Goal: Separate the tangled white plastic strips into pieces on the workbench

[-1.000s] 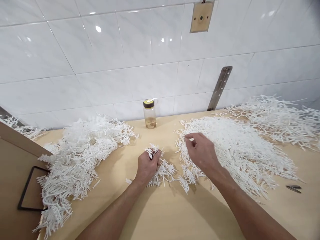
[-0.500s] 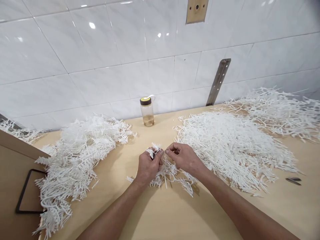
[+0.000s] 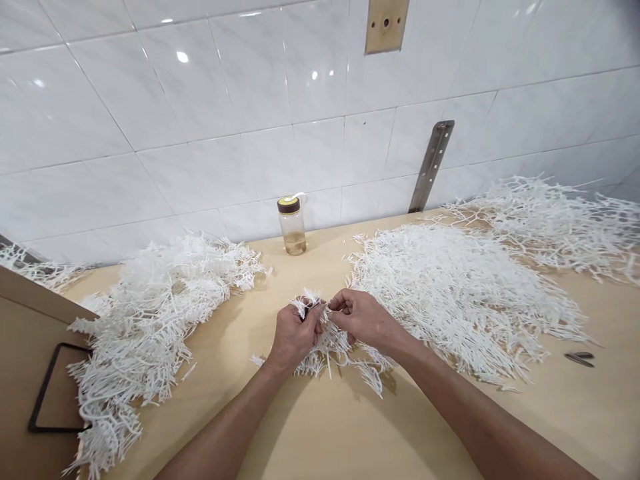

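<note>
My left hand (image 3: 295, 335) is closed around a bunch of white branching plastic sprigs (image 3: 327, 343), whose tips poke out above the fingers and spill below them. Close beside it, my right hand (image 3: 361, 316) pinches at the bunch with thumb and forefinger; the exact piece between those fingertips is too small to make out. More white sprigs (image 3: 371, 375) trail from the bunch toward the tabletop under my right wrist.
Heaps of white plastic sprigs lie on the left (image 3: 145, 320) and right (image 3: 445, 293), with a looser pile (image 3: 565, 220) behind. A water bottle (image 3: 294, 230) stands by the tiled wall. Small dark snips (image 3: 580, 359) lie at right. A wooden panel (image 3: 35, 360) with a black handle borders the left.
The hands stay together at the bunch, with the right fingers slightly shifted. The whole view has moved a little, so things appear slightly farther left.
</note>
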### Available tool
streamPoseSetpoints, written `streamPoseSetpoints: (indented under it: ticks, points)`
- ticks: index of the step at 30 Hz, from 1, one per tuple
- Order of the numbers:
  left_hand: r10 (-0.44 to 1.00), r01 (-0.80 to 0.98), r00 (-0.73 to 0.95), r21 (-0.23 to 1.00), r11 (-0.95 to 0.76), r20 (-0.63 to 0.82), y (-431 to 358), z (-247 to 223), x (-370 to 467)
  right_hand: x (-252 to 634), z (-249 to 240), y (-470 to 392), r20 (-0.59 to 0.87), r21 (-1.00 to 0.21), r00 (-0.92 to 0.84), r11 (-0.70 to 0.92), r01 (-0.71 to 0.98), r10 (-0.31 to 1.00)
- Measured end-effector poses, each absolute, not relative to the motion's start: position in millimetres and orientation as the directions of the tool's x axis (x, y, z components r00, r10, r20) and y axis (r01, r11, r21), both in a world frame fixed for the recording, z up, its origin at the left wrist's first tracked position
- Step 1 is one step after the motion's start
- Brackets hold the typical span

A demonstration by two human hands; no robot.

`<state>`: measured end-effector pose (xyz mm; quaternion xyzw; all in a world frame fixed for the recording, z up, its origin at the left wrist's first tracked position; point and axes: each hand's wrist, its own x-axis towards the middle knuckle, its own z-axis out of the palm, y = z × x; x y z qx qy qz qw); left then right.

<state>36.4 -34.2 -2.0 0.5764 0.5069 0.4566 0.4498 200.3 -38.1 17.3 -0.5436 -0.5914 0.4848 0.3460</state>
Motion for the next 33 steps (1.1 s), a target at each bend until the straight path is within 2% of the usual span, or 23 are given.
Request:
streamPoseSetpoints:
  ticks: [4,8,12,17,24,29,33]
  points:
    - [0.979,0.250,0.066,0.947,-0.204,0.194,-36.3,-4.4,34.4,208.2,15.2,-32.0,-0.158,-0.980,-0.295,-0.115,0.160,0.942]
    - [0.968,0.244,0.063,0.937,-0.249,0.241,-38.8,-1.5,35.2,209.6,14.7,-28.5,-0.203,-0.979,-0.307,-0.185,0.088,0.930]
    - [0.978,0.231,0.047,0.950,-0.209,0.204,-41.1,3.6,37.5,206.8,14.5,-29.4,-0.171,-0.985,-0.269,-0.164,0.047,0.948]
    - [0.979,0.300,0.060,0.932,-0.205,0.196,-41.5,6.9,37.9,205.7,14.2,-31.8,-0.140,-0.990,-0.271,-0.132,0.046,0.952]
    - [0.978,0.368,0.079,0.906,-0.210,0.195,-40.7,8.3,35.6,208.8,23.4,-32.4,-0.196,-0.976,-0.316,-0.215,-0.025,0.928]
    - [0.972,0.412,0.077,0.881,-0.234,0.222,-41.2,7.9,35.4,208.4,20.1,-30.7,-0.206,-0.978,-0.274,-0.203,0.037,0.940]
    - [0.967,0.443,0.086,0.861,-0.251,0.238,-40.8,7.8,35.0,203.3,18.9,-33.3,-0.150,-0.966,-0.222,-0.095,0.239,0.963]
